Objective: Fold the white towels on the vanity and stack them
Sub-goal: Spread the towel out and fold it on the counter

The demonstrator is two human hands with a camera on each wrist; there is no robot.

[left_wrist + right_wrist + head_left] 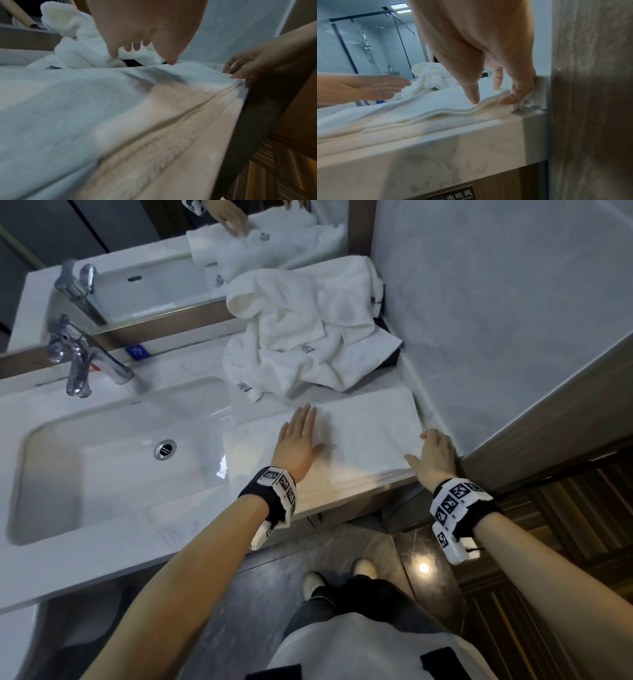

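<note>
A folded white towel (363, 429) lies flat on the vanity top (171, 539), to the right of the sink. My left hand (301, 436) lies flat on the towel's left part with straight fingers. My right hand (433, 451) is at the towel's near right corner. In the right wrist view its thumb (472, 96) and a bent finger (510, 98) press on the layered edge of the towel (419, 112). Behind the folded towel sits a crumpled pile of white towels (308, 337), also seen past my left hand (145, 33) as a loose heap (77, 47).
The sink basin (102, 460) and chrome faucet (82, 361) are to the left. A mirror runs along the back and a grey wall (496, 320) closes off the right side. A dark object (388, 357) sticks out under the pile. A labelled drawer (453, 194) is below the counter.
</note>
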